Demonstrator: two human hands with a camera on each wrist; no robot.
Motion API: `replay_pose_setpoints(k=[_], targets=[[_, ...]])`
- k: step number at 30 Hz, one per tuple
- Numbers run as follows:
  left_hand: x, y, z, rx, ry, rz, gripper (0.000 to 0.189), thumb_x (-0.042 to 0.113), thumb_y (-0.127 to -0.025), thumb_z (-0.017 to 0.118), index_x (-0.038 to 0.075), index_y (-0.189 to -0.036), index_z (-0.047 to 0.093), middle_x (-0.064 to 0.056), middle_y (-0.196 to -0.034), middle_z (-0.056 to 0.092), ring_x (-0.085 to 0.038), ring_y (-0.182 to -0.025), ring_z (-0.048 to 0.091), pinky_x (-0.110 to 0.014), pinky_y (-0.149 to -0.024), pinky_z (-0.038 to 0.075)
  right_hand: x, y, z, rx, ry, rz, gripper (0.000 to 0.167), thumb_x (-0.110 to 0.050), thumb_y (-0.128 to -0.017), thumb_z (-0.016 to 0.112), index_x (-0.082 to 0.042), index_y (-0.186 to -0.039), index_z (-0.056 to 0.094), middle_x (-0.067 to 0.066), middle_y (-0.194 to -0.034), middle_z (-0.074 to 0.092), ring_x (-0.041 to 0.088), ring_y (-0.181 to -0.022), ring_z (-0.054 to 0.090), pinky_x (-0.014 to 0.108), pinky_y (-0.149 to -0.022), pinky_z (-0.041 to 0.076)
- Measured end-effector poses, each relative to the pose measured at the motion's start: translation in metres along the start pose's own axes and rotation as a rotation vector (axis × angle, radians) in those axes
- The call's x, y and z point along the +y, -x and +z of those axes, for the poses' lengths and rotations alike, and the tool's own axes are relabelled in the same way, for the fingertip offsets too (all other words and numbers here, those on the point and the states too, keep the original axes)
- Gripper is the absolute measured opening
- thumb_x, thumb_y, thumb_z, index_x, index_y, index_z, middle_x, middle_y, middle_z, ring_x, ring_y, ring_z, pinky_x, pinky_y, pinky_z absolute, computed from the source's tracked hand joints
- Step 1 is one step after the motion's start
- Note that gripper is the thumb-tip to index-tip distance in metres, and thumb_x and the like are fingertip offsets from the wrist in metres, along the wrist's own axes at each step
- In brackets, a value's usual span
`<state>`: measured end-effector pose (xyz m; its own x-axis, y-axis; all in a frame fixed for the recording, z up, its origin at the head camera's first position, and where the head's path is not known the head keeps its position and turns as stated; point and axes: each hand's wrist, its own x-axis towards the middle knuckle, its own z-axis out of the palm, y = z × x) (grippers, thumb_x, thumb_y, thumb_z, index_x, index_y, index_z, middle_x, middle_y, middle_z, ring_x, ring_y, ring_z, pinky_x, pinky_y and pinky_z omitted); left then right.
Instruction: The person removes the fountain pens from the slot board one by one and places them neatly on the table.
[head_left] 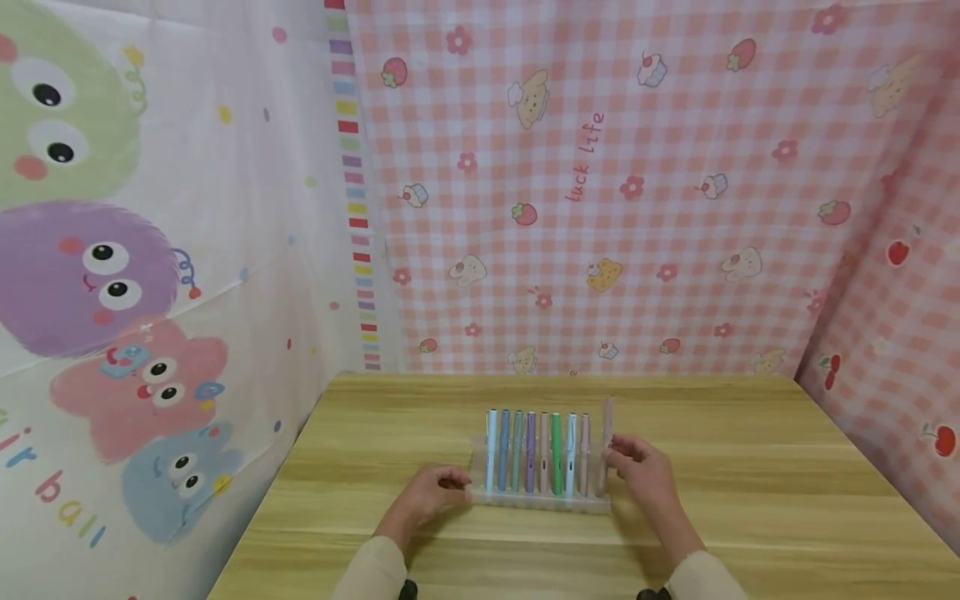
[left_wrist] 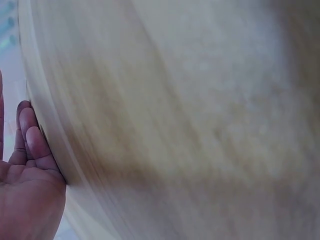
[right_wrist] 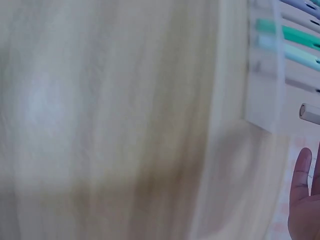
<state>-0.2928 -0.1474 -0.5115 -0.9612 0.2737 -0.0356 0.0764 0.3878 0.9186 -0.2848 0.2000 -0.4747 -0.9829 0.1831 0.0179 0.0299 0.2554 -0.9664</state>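
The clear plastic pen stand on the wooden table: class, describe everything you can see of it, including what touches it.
The clear, see-through plastic pen stand rests on the pale wood-grain table, with a low front wall along its length. A row of eight slim coloured pens, in blues, teal, purple, green and pinkish tones, fills most of it. The left hand holds its left end. At its right end, the right hand holds a slim pinkish pen; whether that pen touches the stand is unclear.
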Motion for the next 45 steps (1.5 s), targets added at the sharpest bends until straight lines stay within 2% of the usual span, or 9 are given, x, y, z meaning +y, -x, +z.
replay_pose_setpoints(k=[5,10,15,20,25,34,38,45], targets=[[0.001,0.001,-0.001,0.003,-0.008,0.001,0.019,0.003,-0.084,0.076,-0.002,-0.102,0.069,-0.004,-0.093,0.065,-0.016,-0.086,0.056,-0.033,-0.078,0.047,-0.003,-0.006,-0.011,-0.036,-0.052,-0.009,0.042,-0.009,-0.096,0.065,0.010,-0.132,0.054,0.017,-0.112,0.067,0.009,-0.086,0.064,0.028,-0.075,0.055],[0.002,0.001,-0.001,0.008,-0.002,0.009,0.019,0.002,-0.083,0.076,-0.003,-0.100,0.070,-0.004,-0.092,0.065,-0.016,-0.085,0.056,-0.032,-0.078,0.047,-0.005,-0.010,-0.026,-0.130,-0.094,0.016,0.050,-0.005,-0.098,0.061,0.009,-0.142,0.042,0.025,-0.116,0.063,0.014,-0.087,0.066,0.035,-0.079,0.056],[0.002,0.001,0.000,0.005,0.009,0.019,0.020,0.001,-0.084,0.076,-0.004,-0.101,0.070,-0.008,-0.094,0.066,-0.015,-0.085,0.056,-0.031,-0.078,0.047,-0.006,-0.015,-0.042,-0.218,-0.046,0.037,0.057,-0.006,-0.099,0.060,0.009,-0.147,0.034,0.030,-0.120,0.059,0.021,-0.089,0.067,0.039,-0.082,0.056],[0.001,0.000,-0.001,0.005,0.007,0.007,0.022,0.002,-0.083,0.076,-0.003,-0.103,0.070,-0.007,-0.095,0.066,-0.016,-0.086,0.056,-0.034,-0.079,0.048,0.005,-0.024,-0.051,-0.274,-0.014,0.053,0.056,-0.007,-0.098,0.059,0.012,-0.145,0.035,0.029,-0.113,0.062,0.023,-0.088,0.067,0.041,-0.081,0.056],[0.004,0.000,-0.002,0.011,0.021,0.014,0.021,0.001,-0.082,0.077,-0.004,-0.101,0.070,-0.005,-0.092,0.065,-0.015,-0.085,0.056,-0.031,-0.078,0.048,0.021,-0.034,-0.060,-0.323,-0.014,0.063,0.059,-0.008,-0.098,0.061,0.014,-0.145,0.032,0.026,-0.114,0.061,0.022,-0.089,0.065,0.039,-0.078,0.056],[0.006,0.001,0.000,0.000,0.005,0.007,0.019,0.002,-0.083,0.077,-0.002,-0.101,0.070,-0.005,-0.092,0.065,-0.016,-0.085,0.056,-0.033,-0.078,0.048,0.039,-0.047,-0.074,-0.477,0.002,0.105,0.065,-0.004,-0.096,0.061,0.019,-0.145,0.025,0.023,-0.113,0.063,0.025,-0.095,0.065,0.040,-0.079,0.056],[0.007,0.000,0.001,-0.002,0.001,0.004,0.018,0.002,-0.084,0.076,-0.002,-0.101,0.070,-0.004,-0.092,0.064,-0.016,-0.086,0.056,-0.033,-0.079,0.048,0.045,-0.051,-0.074,-0.484,0.002,0.147,0.063,-0.004,-0.095,0.063,0.018,-0.143,0.028,0.019,-0.111,0.064,0.023,-0.093,0.065,0.038,-0.079,0.056],[0.003,0.000,0.000,0.016,0.007,-0.005,0.019,0.000,-0.083,0.076,-0.003,-0.100,0.070,-0.004,-0.091,0.064,-0.016,-0.085,0.056,-0.032,-0.079,0.047,0.046,-0.055,-0.062,-0.416,0.022,0.166,0.060,-0.002,-0.093,0.065,0.018,-0.141,0.034,0.014,-0.101,0.069,0.021,-0.087,0.067,0.035,-0.075,0.057]])
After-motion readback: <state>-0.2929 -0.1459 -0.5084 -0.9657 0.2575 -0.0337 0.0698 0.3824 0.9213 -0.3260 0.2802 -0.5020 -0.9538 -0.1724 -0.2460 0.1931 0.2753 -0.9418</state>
